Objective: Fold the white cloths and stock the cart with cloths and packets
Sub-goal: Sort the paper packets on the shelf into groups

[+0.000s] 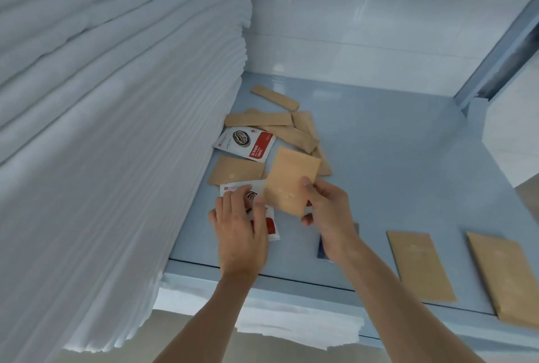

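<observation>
Head view, looking down into cart shelf (393, 164), pale blue, wall behind. Tall stack of folded white cloths (110, 129) packed hard against left side of shelf, folds outward, prob. so each can be pulled singly; takes up left half, leaving right half for packets.

Right hand (326, 211) grip closed on tan square packet (291, 181), thumb on top near lower right corner, fingers underneath; held tilted, lifted off shelf, over the loose pile. Looks like mid-placement or mid-sort, can't tell which.

Left hand (239, 225) flat-ish on white-and-red coffee sachet (262, 216), fingertips pressing it down on shelf near cloth stack; fingers not clearly curled round it, so reads as open grip, pinning it so it stays put while other hand works. Judgement only.

Beyond hands: 2nd coffee sachet (245, 143) lying face up, another tan square packet (236, 171) flat beside cloths, jumble of long tan stick packets (277, 117) criss-crossed, one stick apart toward back. Unsorted heap, close to cloth stack.

Front right of shelf: two larger tan envelopes (420, 266) laid flat side by side, well apart from pile, lined w/ shelf edge — seems a tidied row. Small dark item partly hidden under right wrist, unidentifiable.

Lower shelf edge shows more white cloth (291, 321) below.

Task stage, est.: cloths stocked, packets being arranged. Risk: stick pile sliding when nudged.
</observation>
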Demonstrator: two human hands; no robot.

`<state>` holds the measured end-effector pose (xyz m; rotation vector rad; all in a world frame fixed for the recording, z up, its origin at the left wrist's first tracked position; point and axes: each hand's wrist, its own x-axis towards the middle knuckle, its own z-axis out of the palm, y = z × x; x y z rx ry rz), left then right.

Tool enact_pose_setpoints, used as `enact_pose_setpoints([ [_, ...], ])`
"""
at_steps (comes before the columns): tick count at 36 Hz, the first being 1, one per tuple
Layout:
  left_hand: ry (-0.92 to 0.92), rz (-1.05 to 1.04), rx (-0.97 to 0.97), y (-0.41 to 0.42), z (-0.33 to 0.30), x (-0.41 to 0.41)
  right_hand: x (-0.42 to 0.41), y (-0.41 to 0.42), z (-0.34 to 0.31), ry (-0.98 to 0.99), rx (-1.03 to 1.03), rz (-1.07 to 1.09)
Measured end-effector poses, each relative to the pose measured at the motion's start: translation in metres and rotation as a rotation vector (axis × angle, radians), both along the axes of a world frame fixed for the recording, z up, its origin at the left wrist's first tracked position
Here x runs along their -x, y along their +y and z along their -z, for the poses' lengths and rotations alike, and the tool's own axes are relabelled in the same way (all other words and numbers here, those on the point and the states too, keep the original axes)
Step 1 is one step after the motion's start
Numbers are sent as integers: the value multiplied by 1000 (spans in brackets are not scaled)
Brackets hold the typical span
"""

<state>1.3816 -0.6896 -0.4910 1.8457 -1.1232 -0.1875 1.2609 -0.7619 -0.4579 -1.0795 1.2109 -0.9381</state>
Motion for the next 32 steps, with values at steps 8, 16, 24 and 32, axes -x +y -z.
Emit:
enact_pose_setpoints([
  [8, -141, 89, -68, -2, 4, -1, 25, 9, -4, 331, 222, 16],
  [16, -471, 209, -92, -3, 2, 8, 129, -16, -29, 546, 132, 128],
  [24, -530, 452, 133, 3, 4, 28, 208, 17, -16, 833, 163, -19],
  [32, -470, 502, 92, -15, 4, 71, 220, 26, 0, 852, 149, -11],
])
